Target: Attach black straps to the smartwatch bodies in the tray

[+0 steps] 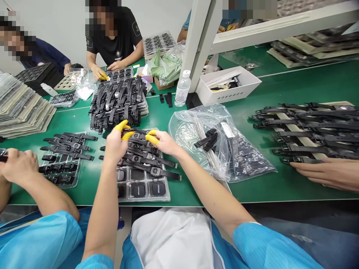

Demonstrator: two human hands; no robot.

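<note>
Yellow finger cots cover some fingertips of my left hand [116,144] and my right hand [165,142]. Between them they grip a black smartwatch [138,131], one hand at each end of it, above a clear plastic tray [167,194]. My fingers hide part of that watch. Across the tray's upper half lie several smartwatches with black straps [136,158], their backs with round sensors facing up. Square black watch faces [138,190] sit in the tray's lower compartments.
Behind is a large heap of strapped watches [117,99]. Right of my hands lies a plastic bag of black straps [244,158], with a water bottle [183,89] and white box [228,87] beyond. Co-workers' hands [331,172] are at both sides; another tray [75,179] is left.
</note>
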